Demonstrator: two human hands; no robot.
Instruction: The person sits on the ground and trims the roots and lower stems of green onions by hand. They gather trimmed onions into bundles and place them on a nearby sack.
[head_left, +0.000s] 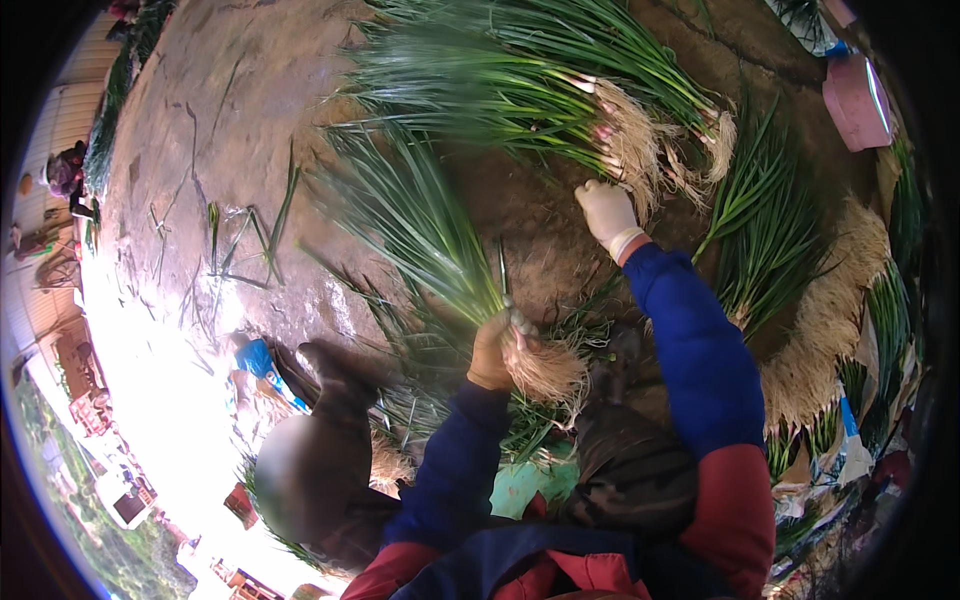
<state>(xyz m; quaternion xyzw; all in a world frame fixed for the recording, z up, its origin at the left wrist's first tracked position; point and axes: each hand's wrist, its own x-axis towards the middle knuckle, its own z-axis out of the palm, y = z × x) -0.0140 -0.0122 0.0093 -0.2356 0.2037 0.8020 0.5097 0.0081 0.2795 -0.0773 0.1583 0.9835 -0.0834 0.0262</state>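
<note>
My left hand (496, 346), gloved, grips a bunch of green garlic (442, 240) just above its roots. The leaves fan out to the upper left, and pale tangled roots (547, 371) hang out on the right of the fist. My right hand (609, 214), in a pale glove, is low over the ground at the near edge of a larger pile of green garlic (525, 90). Its fingers are curled close to the pile's white-pink bulbs and roots (630, 135); whether they hold a stalk is hidden.
More loose green garlic (772, 225) lies to the right, beside a long row of rooted bundles (817, 322). A pink plastic container (856, 101) stands at the far right. Leaf scraps (247, 232) litter the earthen floor (247, 90). Another person (66, 169) is at the far left.
</note>
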